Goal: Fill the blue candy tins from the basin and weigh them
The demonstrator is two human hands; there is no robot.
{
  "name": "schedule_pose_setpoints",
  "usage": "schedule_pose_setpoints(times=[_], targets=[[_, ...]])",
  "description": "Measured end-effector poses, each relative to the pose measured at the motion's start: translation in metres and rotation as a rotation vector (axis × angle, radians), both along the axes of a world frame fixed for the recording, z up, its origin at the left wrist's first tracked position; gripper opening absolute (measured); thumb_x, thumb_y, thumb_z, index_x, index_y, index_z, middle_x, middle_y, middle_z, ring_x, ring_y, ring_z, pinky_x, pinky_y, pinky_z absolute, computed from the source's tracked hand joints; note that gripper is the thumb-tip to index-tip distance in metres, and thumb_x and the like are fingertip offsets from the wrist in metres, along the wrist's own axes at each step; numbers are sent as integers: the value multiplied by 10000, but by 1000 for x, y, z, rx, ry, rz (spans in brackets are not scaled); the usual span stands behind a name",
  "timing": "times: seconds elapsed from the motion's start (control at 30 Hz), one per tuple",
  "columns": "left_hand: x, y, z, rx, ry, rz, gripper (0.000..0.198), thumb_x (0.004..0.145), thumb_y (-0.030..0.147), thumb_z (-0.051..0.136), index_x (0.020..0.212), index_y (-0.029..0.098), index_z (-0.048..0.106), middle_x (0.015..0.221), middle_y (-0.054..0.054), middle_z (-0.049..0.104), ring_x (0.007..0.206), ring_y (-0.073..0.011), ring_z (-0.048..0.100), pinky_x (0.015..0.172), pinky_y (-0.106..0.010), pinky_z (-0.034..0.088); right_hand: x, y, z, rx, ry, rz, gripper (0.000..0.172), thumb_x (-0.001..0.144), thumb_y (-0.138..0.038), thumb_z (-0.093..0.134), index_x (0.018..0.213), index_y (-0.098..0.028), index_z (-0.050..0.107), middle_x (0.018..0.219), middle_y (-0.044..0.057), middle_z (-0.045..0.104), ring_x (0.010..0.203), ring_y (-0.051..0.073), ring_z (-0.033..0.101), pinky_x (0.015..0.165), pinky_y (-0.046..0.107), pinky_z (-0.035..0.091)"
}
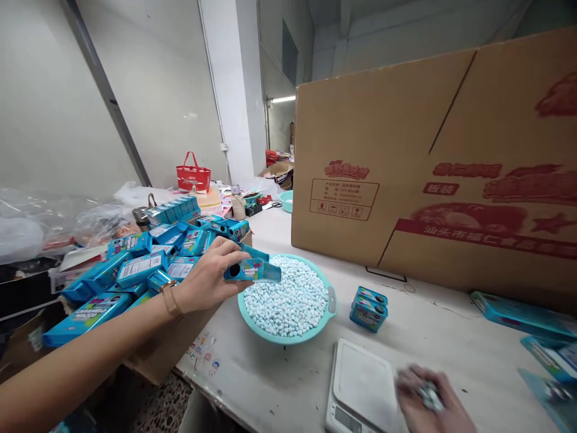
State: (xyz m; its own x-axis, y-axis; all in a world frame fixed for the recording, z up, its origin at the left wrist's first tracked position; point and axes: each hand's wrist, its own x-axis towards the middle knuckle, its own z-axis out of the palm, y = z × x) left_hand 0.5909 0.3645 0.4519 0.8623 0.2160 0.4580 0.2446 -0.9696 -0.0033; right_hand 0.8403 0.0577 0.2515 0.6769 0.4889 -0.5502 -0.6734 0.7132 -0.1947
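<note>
My left hand (217, 272) grips a small blue candy box (246, 269), its end flaps sticking out to the right over the near-left rim of a bowl. That turquoise bowl (332, 300) is heaped with small pale blue candies (288, 300). Blurred by motion, my right hand (428, 397) is cupped around several of the pale candies, just right of a white kitchen scale (364, 382). No object lies on the scale's platform. Behind the scale, two blue candy boxes (368, 308) stand together on the table.
A large cardboard carton (360, 120) walls off the table's back right. Blue boxes (139, 267) fill a carton at left, near the table's edge. Blue packaging (518, 313) lies at right. Farther back are a red bag (193, 175) and a beige bottle (238, 203).
</note>
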Motion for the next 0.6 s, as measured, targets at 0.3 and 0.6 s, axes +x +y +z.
schedule_pose_setpoints(times=[0.3, 0.6], targets=[[61, 22, -50, -320, 373, -387, 393, 807, 458, 675, 1146, 264, 644, 1086, -60, 608, 1036, -237, 497, 883, -327, 412, -21, 168, 64, -169, -931, 549, 374, 750, -446, 713, 955, -141, 642, 580, -83, 408, 408, 19, 232, 368, 175, 127], [89, 61, -121, -596, -2, -231, 1070, 634, 463, 819, 1505, 254, 233, 1353, -131, 484, 1226, -290, 470, 1037, -433, 384, -25, 200, 35, -315, -1179, 709, 560, 797, -565, 618, 1168, -146, 632, 524, -96, 313, 421, 48, 215, 401, 221, 108]])
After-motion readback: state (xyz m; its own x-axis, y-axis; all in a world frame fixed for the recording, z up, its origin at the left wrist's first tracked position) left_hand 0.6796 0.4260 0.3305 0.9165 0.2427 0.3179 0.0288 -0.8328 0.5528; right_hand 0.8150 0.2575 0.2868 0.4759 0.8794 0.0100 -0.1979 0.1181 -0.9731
